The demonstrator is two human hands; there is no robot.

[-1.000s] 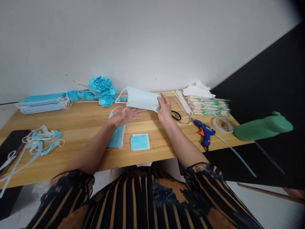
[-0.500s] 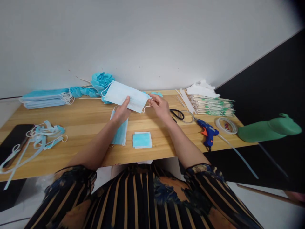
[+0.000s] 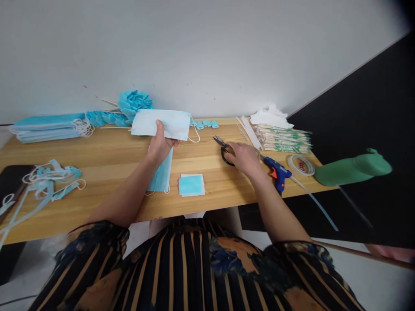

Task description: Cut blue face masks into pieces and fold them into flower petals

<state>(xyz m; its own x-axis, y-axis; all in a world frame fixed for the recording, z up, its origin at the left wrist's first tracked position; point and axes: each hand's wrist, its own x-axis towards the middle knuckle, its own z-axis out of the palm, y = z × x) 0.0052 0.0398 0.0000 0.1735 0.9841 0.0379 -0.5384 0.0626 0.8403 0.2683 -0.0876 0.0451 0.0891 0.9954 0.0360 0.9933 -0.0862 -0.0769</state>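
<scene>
My left hand (image 3: 160,144) is closed on the lower edge of a light blue face mask (image 3: 161,124) and holds it up above the wooden table (image 3: 106,160). A second mask (image 3: 161,172) lies flat on the table under that hand, and a small folded blue square (image 3: 191,185) lies to its right. My right hand (image 3: 243,157) rests on black-handled scissors (image 3: 223,149) on the table, fingers curled around the handles.
A stack of masks (image 3: 48,128), blue pleated flowers (image 3: 131,106) on sticks and cut ear loops (image 3: 42,183) lie to the left. A blue glue gun (image 3: 275,170), a tape roll (image 3: 300,165), wrapped chopsticks (image 3: 285,140), white scraps (image 3: 267,117) and a green object (image 3: 353,168) lie to the right.
My right hand let go of the mask and moved right onto the scissors. My left hand now holds the mask alone, level and further left.
</scene>
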